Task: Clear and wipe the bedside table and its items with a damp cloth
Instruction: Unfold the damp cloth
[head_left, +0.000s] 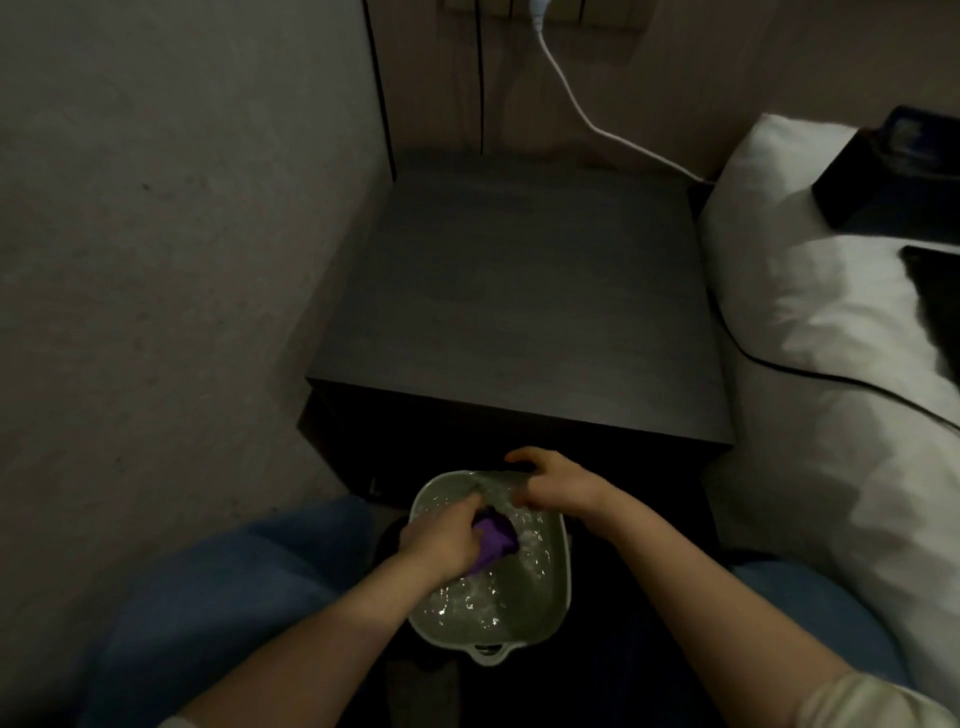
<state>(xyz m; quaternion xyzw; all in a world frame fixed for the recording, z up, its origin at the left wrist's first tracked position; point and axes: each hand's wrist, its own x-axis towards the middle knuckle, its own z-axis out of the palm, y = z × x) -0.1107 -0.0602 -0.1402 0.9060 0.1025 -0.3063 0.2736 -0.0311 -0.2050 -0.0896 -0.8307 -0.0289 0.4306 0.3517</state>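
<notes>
Cloth (496, 540), purple, sits gripped by the left hand (441, 540) in the water-filled basin (563, 566); right hand (558, 483) pinches its far end.

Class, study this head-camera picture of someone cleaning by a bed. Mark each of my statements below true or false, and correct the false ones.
1. The left hand grips a purple cloth in a basin of water. True.
2. The basin stands on the bedside table. False: it sits lower, in front of the table, between the person's knees.
3. A white cable runs down the wall behind the table toward the bed. True.
4. The right hand lies on the pillow. False: it is at the basin's far rim.
5. The cloth is yellow. False: it is purple.
</notes>
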